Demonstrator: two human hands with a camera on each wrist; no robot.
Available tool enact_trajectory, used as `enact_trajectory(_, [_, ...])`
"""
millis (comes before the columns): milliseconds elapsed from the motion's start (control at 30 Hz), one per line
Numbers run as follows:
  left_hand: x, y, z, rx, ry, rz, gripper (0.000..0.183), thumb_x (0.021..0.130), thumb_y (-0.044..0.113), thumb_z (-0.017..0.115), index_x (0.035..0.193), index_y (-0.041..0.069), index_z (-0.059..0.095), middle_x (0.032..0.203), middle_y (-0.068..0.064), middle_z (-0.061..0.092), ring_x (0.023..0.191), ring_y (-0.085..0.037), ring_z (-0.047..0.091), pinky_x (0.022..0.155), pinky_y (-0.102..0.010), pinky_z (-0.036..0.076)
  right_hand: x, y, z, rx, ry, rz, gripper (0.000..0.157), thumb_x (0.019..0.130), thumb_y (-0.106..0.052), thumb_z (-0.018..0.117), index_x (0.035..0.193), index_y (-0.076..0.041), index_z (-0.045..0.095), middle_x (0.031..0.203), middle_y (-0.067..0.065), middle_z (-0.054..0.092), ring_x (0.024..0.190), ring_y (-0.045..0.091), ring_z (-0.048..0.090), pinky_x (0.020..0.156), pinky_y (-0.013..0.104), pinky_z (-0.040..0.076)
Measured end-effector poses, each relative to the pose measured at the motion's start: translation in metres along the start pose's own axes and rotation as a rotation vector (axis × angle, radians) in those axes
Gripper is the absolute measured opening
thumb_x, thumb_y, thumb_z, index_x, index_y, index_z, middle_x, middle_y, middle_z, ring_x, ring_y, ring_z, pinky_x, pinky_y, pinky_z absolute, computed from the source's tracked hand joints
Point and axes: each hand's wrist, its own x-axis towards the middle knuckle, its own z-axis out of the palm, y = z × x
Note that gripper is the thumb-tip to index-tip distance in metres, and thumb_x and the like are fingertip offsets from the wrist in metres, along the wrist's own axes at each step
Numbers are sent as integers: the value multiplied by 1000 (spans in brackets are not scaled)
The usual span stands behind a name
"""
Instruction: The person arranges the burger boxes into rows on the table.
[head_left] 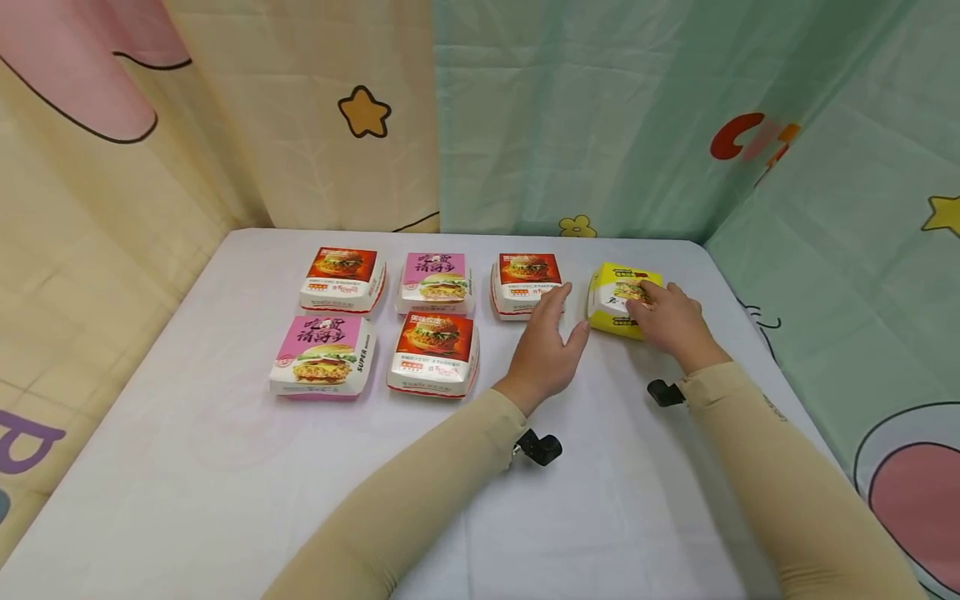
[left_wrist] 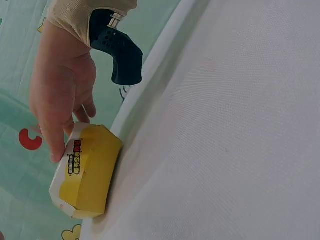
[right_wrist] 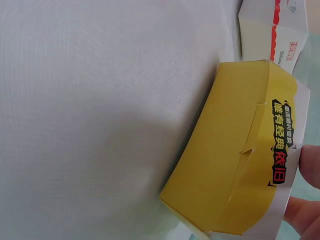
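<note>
A yellow burger box (head_left: 609, 305) with a white printed lid sits at the right end of the back row. My right hand (head_left: 667, 321) rests on its lid with thumb and fingertips; in the right wrist view, fingertips (right_wrist: 306, 216) touch the white lid of the yellow box (right_wrist: 220, 150). From the left wrist view, the right hand (left_wrist: 62, 90) reaches down over the yellow box (left_wrist: 92, 172). My left hand (head_left: 543, 354), fingers extended and holding nothing, is beside a red-and-white burger box (head_left: 517, 287), partly overlapping its corner in the head view.
To the left stand a red burger box (head_left: 342, 279) and a pink one (head_left: 433, 283) in the back row. Before them are another pink box (head_left: 321, 358) and another red one (head_left: 432, 354). Printed curtains (head_left: 562, 108) hang behind the white-covered table (head_left: 187, 483).
</note>
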Motion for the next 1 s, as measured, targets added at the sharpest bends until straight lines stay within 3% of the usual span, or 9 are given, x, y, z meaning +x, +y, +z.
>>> enact_trajectory(267, [5, 0, 13, 54, -100, -46, 67, 108, 38, 58, 167, 23, 30, 171, 2, 34, 159, -17, 33, 127, -42, 35, -1, 9, 2, 100, -39, 23, 75, 110, -49, 43, 169, -10, 18, 168, 35, 24, 146, 54, 33, 120, 69, 31])
enact_trajectory(600, [32, 1, 33, 57, -301, -212, 71, 108, 45, 56, 169, 26, 25, 173, 4, 32, 160, -17, 31, 129, -42, 31, -4, 14, 6, 110, -12, -14, 76, 109, -47, 48, 168, -8, 21, 166, 34, 29, 150, 54, 33, 120, 68, 33])
enact_trajectory(867, [44, -5, 42, 133, -252, -258, 73, 106, 47, 57, 168, 21, 28, 173, -3, 30, 157, -22, 36, 128, -42, 34, -11, 16, 5, 146, -17, 24, 78, 108, -46, 51, 169, -11, 17, 167, 33, 27, 147, 54, 34, 119, 69, 34])
enact_trajectory(1000, [43, -7, 44, 137, -282, -277, 75, 105, 50, 58, 168, 21, 28, 175, -4, 25, 159, -24, 33, 128, -44, 34, -15, 17, 6, 147, -28, 31, 77, 108, -46, 50, 169, -11, 17, 167, 33, 26, 146, 54, 35, 119, 70, 35])
